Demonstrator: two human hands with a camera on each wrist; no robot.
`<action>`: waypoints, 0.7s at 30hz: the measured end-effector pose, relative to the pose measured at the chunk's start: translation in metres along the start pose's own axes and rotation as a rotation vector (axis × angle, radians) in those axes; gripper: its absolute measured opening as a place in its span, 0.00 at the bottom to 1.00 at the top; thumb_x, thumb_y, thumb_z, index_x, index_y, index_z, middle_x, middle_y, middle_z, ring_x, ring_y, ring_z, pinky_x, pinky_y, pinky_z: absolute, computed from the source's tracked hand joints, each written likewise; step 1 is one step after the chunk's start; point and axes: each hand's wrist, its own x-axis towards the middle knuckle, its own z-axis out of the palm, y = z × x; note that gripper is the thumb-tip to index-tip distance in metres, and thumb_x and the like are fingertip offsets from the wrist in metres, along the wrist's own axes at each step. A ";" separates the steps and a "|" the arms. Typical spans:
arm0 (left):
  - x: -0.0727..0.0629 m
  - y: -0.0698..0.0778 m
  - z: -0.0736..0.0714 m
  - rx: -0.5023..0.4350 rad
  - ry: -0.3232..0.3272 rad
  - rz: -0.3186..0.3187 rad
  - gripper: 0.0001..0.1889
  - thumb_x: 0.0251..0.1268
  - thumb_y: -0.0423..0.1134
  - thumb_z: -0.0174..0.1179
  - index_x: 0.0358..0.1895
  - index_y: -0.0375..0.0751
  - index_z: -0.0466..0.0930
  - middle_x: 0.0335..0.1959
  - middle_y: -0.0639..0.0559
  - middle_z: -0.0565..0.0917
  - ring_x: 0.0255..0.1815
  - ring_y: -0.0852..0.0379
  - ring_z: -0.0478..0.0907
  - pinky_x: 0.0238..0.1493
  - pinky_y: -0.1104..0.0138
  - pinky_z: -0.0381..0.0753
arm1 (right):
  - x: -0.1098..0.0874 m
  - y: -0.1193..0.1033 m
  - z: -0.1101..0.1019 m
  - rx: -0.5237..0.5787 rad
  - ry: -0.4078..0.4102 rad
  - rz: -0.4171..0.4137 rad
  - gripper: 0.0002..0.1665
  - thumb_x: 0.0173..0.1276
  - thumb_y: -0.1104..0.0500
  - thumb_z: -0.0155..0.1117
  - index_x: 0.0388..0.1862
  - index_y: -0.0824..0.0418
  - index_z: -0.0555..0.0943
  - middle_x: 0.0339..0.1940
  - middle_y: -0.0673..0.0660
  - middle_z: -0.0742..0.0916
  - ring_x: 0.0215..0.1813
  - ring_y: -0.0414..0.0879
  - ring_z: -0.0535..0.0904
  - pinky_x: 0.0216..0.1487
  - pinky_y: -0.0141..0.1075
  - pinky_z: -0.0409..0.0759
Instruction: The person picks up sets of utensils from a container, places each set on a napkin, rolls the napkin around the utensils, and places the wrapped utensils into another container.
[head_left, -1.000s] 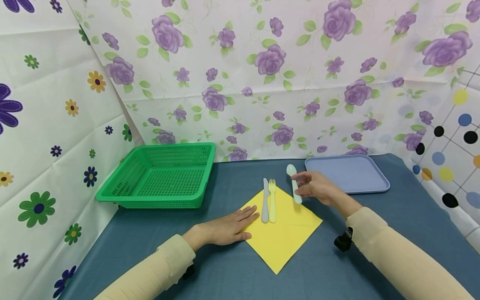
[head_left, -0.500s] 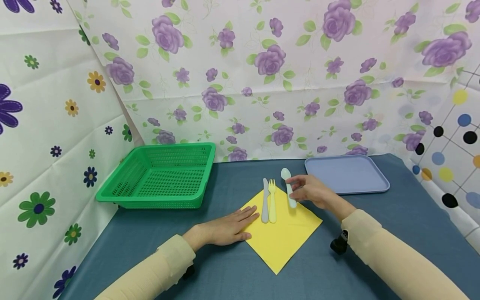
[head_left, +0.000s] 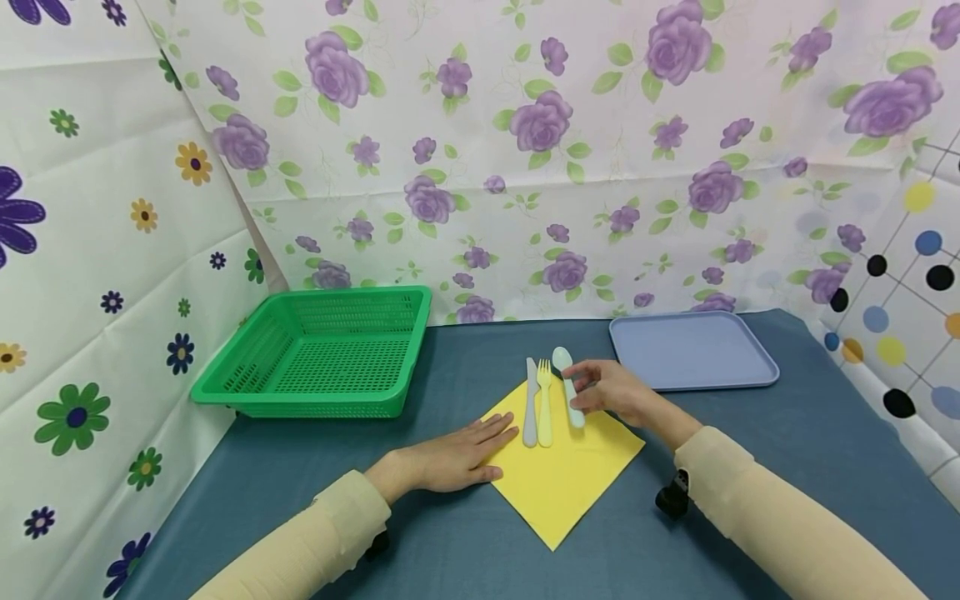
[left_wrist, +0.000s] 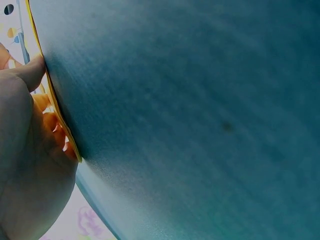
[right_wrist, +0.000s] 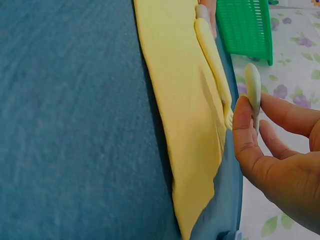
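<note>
A yellow napkin (head_left: 558,492) lies diamond-wise on the table. On its upper part a grey knife (head_left: 531,408) and a pale yellow fork (head_left: 545,408) lie side by side. My right hand (head_left: 613,390) pinches a pale mint spoon (head_left: 576,413) between thumb and fingers, just right of the fork, bowl pointing away from me. In the right wrist view the spoon handle (right_wrist: 252,85) stands up from the pinch, over the napkin's far side. My left hand (head_left: 457,454) rests flat, fingers straight, on the napkin's left corner.
At the back left stands a green plastic basket (head_left: 300,400) with perforated sides. A blue-grey tray (head_left: 693,350) sits at the back right. Flowered sheets (head_left: 465,108) hang behind and to the left of the dark blue tablecloth (head_left: 450,542).
My right hand has carried the spoon left and a little toward me, bringing it close to the fork. The left hand stays on the napkin's corner.
</note>
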 end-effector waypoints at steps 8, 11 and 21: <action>0.000 0.001 0.000 -0.003 -0.008 -0.017 0.36 0.86 0.58 0.42 0.87 0.56 0.40 0.87 0.60 0.36 0.86 0.60 0.33 0.84 0.57 0.43 | 0.001 0.002 0.007 -0.003 -0.003 -0.004 0.32 0.69 0.74 0.67 0.71 0.74 0.71 0.47 0.65 0.77 0.39 0.50 0.78 0.44 0.40 0.86; 0.000 0.000 0.000 -0.002 -0.008 -0.018 0.36 0.86 0.59 0.41 0.87 0.57 0.40 0.87 0.60 0.36 0.86 0.60 0.33 0.84 0.57 0.43 | 0.002 0.004 0.009 -0.008 0.002 -0.007 0.32 0.68 0.74 0.67 0.70 0.74 0.72 0.45 0.64 0.77 0.39 0.50 0.78 0.43 0.39 0.86; 0.001 -0.001 0.001 -0.005 -0.007 -0.013 0.36 0.85 0.59 0.41 0.87 0.56 0.40 0.87 0.60 0.37 0.86 0.60 0.33 0.84 0.57 0.44 | 0.003 0.006 0.015 -0.050 0.015 -0.016 0.30 0.67 0.73 0.68 0.68 0.74 0.74 0.43 0.63 0.78 0.35 0.49 0.78 0.38 0.39 0.84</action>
